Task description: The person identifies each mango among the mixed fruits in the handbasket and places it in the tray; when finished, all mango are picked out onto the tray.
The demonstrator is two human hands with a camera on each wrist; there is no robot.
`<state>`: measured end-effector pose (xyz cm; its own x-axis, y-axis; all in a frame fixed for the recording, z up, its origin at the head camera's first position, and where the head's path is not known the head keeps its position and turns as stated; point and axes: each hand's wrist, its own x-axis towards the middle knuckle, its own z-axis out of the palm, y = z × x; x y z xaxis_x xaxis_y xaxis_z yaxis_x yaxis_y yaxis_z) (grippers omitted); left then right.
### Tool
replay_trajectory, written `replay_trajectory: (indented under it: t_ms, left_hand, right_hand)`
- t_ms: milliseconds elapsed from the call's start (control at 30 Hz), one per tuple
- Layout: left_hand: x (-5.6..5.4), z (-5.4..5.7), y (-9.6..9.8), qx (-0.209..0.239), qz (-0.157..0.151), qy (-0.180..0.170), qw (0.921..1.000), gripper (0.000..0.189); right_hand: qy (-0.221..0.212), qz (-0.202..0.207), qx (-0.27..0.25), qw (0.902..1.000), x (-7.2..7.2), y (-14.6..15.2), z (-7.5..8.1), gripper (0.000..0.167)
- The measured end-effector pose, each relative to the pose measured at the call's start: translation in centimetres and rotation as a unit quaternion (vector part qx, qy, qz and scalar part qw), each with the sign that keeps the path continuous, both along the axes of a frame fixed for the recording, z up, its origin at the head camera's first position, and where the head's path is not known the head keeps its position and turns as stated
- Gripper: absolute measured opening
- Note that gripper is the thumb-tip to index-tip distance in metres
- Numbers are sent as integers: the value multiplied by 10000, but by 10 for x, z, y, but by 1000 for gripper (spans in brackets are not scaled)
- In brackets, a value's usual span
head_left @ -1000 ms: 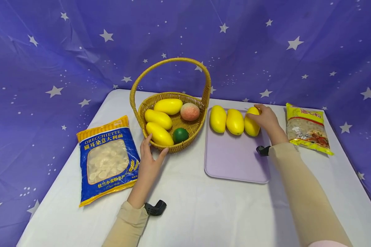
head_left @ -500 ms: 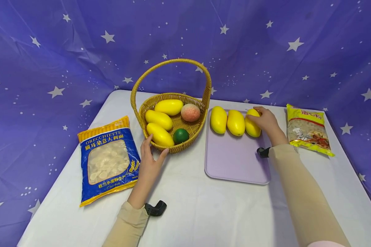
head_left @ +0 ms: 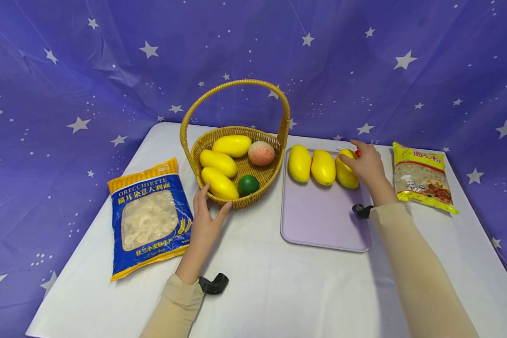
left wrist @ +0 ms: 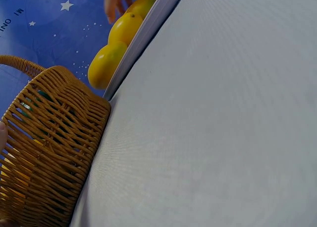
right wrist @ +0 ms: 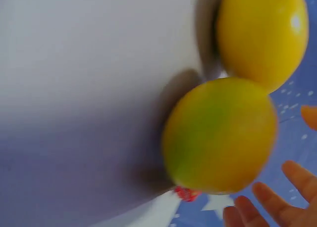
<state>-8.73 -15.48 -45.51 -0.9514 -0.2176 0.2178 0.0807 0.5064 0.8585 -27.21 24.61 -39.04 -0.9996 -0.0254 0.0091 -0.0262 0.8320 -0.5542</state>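
A wicker basket point(head_left: 253, 202) with a tall hoop handle holds several yellow mangoes point(head_left: 220, 184), a pinkish peach point(head_left: 261, 153) and a round dark green fruit point(head_left: 248, 185). My left hand point(head_left: 204, 225) rests against its front left side, thumb and fingers spread. On the lilac tray point(head_left: 324, 220) three mangoes lie side by side along the back. Over the rightmost mango point(head_left: 346, 173) is my right hand point(head_left: 368, 164). In the right wrist view, its extended fingers point(right wrist: 272, 202) stand apart from that mango. A small red thing point(right wrist: 187, 193) shows behind the mango.
A blue and yellow orecchiette bag point(head_left: 148, 220) lies left of the basket, close by the left forearm. To the right of the tray lies a yellow food packet point(head_left: 422, 178). A purple starry cloth point(head_left: 253, 42) hangs behind the white table point(head_left: 253, 291).
My right hand has let go of the rightmost mango and shifted slightly right, its fingers opening. The small red thing has come into sight. My left hand stays against the basket.
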Motion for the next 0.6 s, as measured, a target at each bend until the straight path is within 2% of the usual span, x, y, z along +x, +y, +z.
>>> replay_trajectory:
  t_ms: [167, 333, 467, 600]
  left_hand:
    - [0, 0, 0, 20, -24, 34, 10000, 75]
    - [0, 1, 0, 55, -48, 83, 9999, 75]
    - [1, 1, 0, 92, -52, 96, 9999, 74]
    - [0, 1, 1, 112, -67, 82, 9999, 75]
  right_hand:
    - [822, 138, -205, 9963, 13, -19, 17, 62]
    - [1348, 674, -510, 9873, 32, -53, 31, 54]
    - [1371, 1276, -817, 9789, 46, -87, 35, 53]
    - [1159, 1988, -1123, 9667, 57, -124, 32, 53]
